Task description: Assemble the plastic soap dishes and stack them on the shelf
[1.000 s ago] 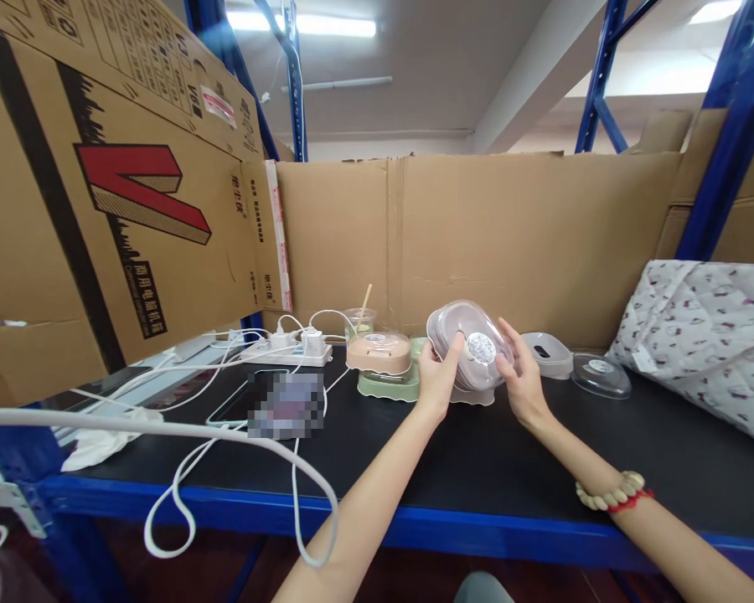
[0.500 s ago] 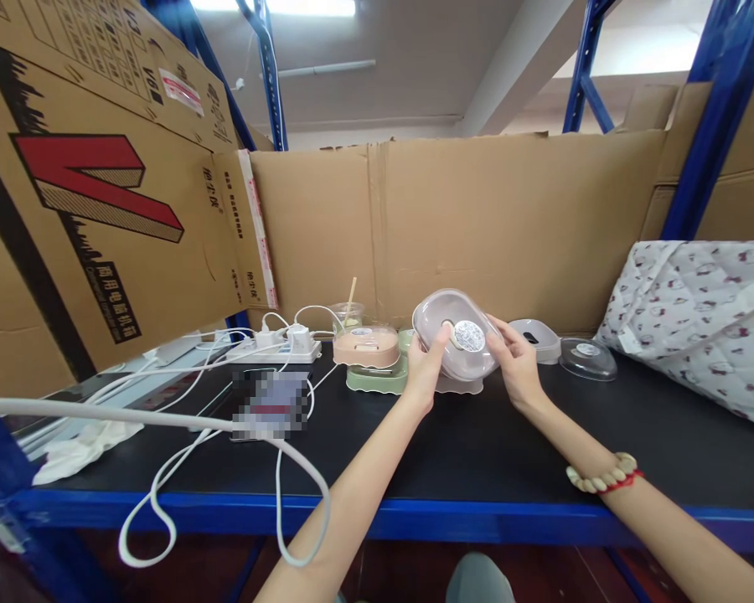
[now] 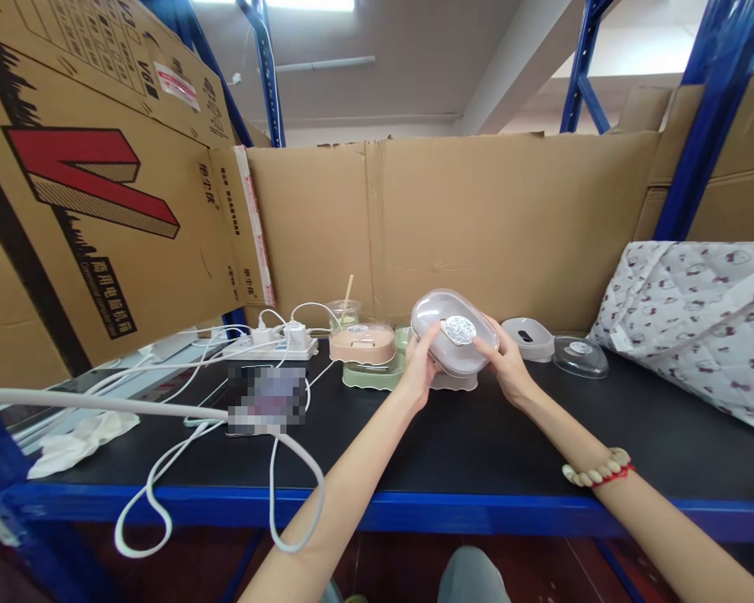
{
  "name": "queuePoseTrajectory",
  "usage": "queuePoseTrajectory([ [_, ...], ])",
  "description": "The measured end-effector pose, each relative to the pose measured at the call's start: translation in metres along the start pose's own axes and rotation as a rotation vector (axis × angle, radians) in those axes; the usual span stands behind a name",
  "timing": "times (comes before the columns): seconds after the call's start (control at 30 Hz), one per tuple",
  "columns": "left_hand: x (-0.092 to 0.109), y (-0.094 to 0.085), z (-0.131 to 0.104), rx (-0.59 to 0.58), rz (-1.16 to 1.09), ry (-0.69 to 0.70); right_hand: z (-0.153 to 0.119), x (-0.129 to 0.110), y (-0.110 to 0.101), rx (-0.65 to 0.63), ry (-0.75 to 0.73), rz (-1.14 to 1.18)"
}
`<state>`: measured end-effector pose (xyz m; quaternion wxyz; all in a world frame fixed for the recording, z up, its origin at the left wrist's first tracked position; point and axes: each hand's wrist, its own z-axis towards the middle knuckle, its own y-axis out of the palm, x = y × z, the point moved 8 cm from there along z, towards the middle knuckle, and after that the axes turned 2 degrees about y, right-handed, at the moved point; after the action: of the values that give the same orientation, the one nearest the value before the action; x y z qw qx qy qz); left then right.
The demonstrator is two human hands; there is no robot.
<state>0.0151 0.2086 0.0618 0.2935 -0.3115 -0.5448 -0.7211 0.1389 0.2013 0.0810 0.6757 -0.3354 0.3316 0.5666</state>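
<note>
A pale grey-purple soap box (image 3: 428,311) with a clear lid and a round silver sticker is held up tilted above the shelf. My left hand (image 3: 420,364) grips its lower left, thumb on the lid by the sticker. On its right side, my right hand (image 3: 508,360) is closed round the edge. Just left, a peach soap box (image 3: 377,342) sits on a green one (image 3: 368,378). Behind my hands, a greyish wavy-edged base (image 3: 458,382) is partly hidden. To the right lie a pale grey slotted dish (image 3: 537,342) and a loose clear lid (image 3: 584,362).
White cables (image 3: 157,494) loop across the left side and over the shelf edge, near my left forearm. A power strip (image 3: 276,347), a blurred-out device (image 3: 267,402), a tissue (image 3: 85,444) and a plastic cup (image 3: 345,314) stand left. A quilted bag (image 3: 697,310) lies right.
Both hands still hold the soap box, which has tilted slightly. The whole view has shifted a little; the other things stay in place.
</note>
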Motion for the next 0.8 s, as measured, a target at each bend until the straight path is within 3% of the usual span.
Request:
queuePoseTrajectory([
  [0.17,0.001,-0.001,-0.001,0.005,-0.001,-0.016,-0.002,-0.002,0.001,0.006,0.045,0.026],
  [0.4,0.005,0.001,-0.001,-0.032,0.025,0.034,-0.005,0.007,0.002,0.016,0.227,0.149],
  [0.67,0.008,0.000,-0.001,-0.006,0.022,0.055,-0.004,0.006,0.007,-0.061,0.229,0.177],
  [0.8,0.010,-0.003,0.000,0.020,0.081,0.061,-0.001,0.010,0.000,-0.029,0.201,0.186],
])
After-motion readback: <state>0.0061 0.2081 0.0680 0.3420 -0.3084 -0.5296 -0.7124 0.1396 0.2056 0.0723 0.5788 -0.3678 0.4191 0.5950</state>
